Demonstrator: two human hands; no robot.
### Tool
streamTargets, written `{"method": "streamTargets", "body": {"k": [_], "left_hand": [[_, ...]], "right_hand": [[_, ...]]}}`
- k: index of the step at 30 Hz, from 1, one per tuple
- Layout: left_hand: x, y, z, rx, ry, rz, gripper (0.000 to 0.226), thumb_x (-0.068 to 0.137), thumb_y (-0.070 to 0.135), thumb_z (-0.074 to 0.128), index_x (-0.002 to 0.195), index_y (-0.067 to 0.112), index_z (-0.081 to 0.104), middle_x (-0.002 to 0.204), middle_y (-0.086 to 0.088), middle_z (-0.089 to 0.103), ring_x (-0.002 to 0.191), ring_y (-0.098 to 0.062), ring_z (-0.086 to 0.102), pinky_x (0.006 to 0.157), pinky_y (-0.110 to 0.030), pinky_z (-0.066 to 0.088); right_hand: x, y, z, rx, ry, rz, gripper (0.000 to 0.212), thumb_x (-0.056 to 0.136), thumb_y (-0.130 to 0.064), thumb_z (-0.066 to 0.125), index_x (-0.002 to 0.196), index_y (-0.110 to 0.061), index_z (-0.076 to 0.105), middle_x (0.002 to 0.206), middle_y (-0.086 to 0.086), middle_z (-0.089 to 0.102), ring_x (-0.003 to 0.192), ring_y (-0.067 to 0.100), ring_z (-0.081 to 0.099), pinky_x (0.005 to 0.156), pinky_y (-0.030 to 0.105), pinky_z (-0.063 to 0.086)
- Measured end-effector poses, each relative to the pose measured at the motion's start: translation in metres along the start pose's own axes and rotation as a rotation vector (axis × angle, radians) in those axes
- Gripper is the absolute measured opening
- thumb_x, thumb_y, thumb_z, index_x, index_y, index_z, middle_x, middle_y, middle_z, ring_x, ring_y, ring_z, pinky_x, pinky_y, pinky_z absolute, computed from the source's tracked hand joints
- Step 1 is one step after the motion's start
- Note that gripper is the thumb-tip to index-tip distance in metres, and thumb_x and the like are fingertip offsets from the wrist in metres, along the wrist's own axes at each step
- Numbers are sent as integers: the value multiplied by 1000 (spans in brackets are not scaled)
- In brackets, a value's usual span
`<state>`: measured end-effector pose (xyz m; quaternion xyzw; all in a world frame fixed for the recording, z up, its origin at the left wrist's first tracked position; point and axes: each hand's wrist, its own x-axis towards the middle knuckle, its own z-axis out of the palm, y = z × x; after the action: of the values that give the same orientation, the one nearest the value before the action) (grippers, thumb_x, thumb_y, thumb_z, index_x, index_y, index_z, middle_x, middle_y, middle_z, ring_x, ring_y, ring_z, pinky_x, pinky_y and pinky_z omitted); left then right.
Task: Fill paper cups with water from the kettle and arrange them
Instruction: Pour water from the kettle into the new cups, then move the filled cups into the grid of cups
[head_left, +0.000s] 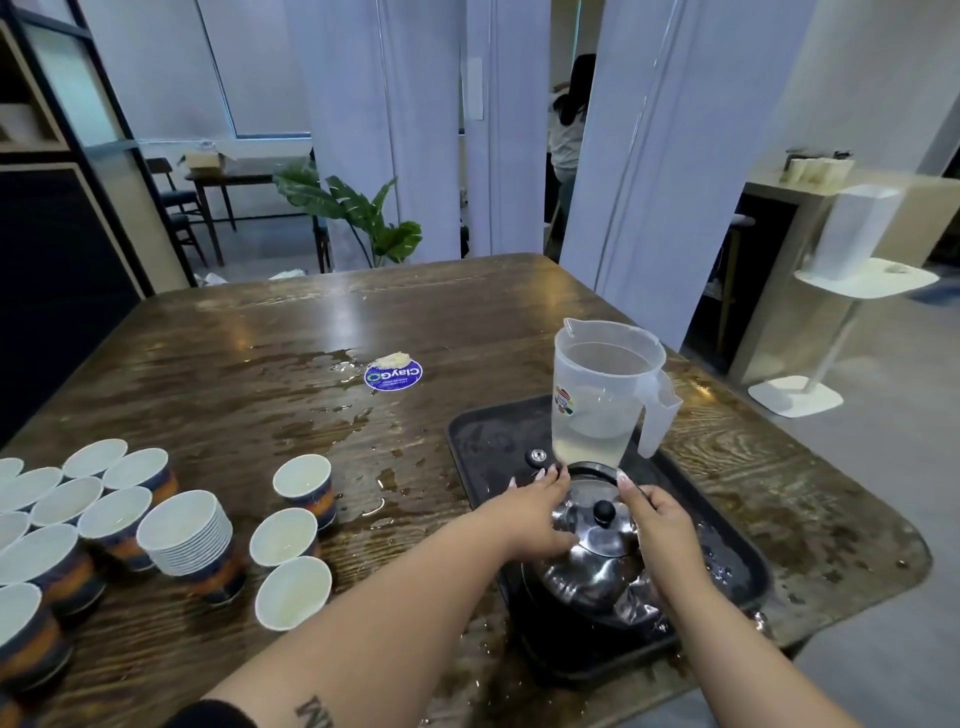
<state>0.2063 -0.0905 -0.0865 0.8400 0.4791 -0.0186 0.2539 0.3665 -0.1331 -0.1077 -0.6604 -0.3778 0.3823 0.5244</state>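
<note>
Both hands, the left hand (540, 512) and right hand (655, 519), lay spread on the wet steel kettle (592, 561) between them; likely heavy and slippery, it probably warranted a handle grip.

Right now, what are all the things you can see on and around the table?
Shiny steel kettle with black knob: one, silver, on the tray, near right.
Clear plastic jug: one, see-through, holds some water, on the tray behind the kettle.
Black plastic tray: one, wet, right side of the table.
Loose paper cups: three, white inside, centre left.
Stack of paper cups: one stack, left of those three.
Group of paper cups: many, far left, too crowded to count.
Round blue sticker: one, middle of the table.
Dark wooden table: one, brown, with puddles.
Green leafy plant: one, behind the table.
Left hand: fingers on the kettle.
Right hand: fingers on the kettle's rim.
</note>
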Motion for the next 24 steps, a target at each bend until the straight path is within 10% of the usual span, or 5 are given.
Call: {"method": "streamTargets", "body": {"k": [5,11,14,24], "left_hand": [[-12,-6,1,-164,40,-34,85,93,46,53,154,23,-1,160,6,-10,148,-14,-3,121,-35,0],[-78,-44,-13,-616,273,-91,44,90,35,63,133,37,51,135,10,52,118,-2,53,104,-22,41],[-120,-72,-18,-749,437,-126,25,93,20,62,113,35,62,115,0,66,81,8,62,74,-7,49],[-248,-141,15,-747,699,-472,32,86,0,63,104,27,63,94,-3,65,78,-12,57,71,-16,48]], "right_hand": [[3,9,-2,-63,5,-29,22,90,-40,61,89,-18,59,87,5,60,77,18,56,68,33,45],[-19,-16,3,-209,332,-208,33,86,-26,67,114,-20,52,126,9,45,122,29,37,103,45,29],[-32,-32,18,-232,195,-375,24,85,-23,69,104,-25,54,122,4,45,121,22,36,104,40,28],[-70,-18,118,-457,-558,-622,32,83,-20,72,99,-37,50,100,-22,45,102,9,50,93,31,43]]}}
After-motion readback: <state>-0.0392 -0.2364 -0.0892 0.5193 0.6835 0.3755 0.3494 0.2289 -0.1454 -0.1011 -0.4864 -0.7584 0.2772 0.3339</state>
